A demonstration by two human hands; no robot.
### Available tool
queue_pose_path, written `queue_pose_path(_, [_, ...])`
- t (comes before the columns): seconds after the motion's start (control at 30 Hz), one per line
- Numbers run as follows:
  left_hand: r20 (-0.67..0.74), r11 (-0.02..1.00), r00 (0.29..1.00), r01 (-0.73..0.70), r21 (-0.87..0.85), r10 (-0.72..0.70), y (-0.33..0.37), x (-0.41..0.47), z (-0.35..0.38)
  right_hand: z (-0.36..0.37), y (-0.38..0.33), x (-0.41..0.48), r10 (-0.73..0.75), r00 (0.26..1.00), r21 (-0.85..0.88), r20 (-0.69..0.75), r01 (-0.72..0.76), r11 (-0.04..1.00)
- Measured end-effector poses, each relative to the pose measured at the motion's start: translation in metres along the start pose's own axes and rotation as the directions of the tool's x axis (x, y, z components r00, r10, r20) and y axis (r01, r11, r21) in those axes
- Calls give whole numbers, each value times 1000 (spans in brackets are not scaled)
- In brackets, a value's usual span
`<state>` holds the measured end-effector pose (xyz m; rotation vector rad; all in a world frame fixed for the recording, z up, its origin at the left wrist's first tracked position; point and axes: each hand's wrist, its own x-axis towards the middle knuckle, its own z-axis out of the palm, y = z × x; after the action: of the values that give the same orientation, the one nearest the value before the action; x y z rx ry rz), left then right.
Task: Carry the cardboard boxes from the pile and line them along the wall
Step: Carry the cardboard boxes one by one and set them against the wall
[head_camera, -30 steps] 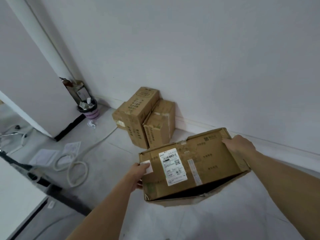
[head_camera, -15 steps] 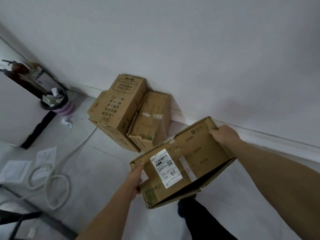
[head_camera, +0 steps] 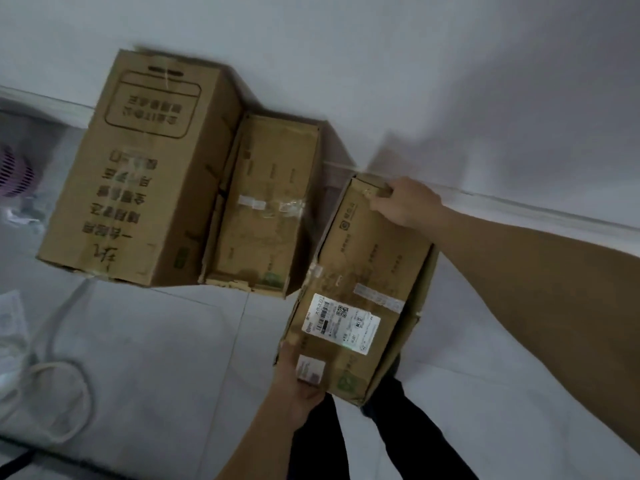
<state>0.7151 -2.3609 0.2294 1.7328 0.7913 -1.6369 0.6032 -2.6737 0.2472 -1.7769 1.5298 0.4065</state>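
Observation:
I hold a brown cardboard box (head_camera: 367, 271) with a white shipping label between both hands. My left hand (head_camera: 298, 382) grips its near end and my right hand (head_camera: 405, 202) grips its far end close to the wall. The box hangs just right of two boxes that stand against the wall: a tall printed box (head_camera: 138, 168) on the left and a smaller taped box (head_camera: 266, 202) beside it. A narrow gap separates the held box from the taped one. Whether the held box touches the floor is not visible.
The white wall (head_camera: 415, 81) and its baseboard (head_camera: 536, 213) run behind the boxes. A pale cable loop (head_camera: 59, 403) and papers (head_camera: 10, 323) lie on the grey floor at the left. A purple basket (head_camera: 14, 174) sits at the far left. My dark trouser legs (head_camera: 398, 431) are below the box.
I have stepped closer to the wall. The held box has turned end-on toward the wall and moved in beside the taped box, lower than before.

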Motion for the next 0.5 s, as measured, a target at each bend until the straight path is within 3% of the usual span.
queue_pose_path(0.17, [-9,981,988,151,-124,-153,14,61,8,47,-3,43,-91,996,-179,0,89,980])
queue_pose_path(0.3, [0,973,978,208,-100,-209,31,80,9,70,1,43,-179,957,-210,-229,131,969])
queue_pose_path(0.4, [76,974,972,225,-29,-222,49,82,11,103,29,14,88,907,-13,-411,-102,995])
queue_pose_path(0.43, [87,975,971,224,-4,-223,58,82,15,115,40,0,234,891,93,-388,-215,972])
queue_pose_path(0.5, [68,977,974,214,22,-215,73,81,23,143,62,-31,502,849,328,-167,-432,840])
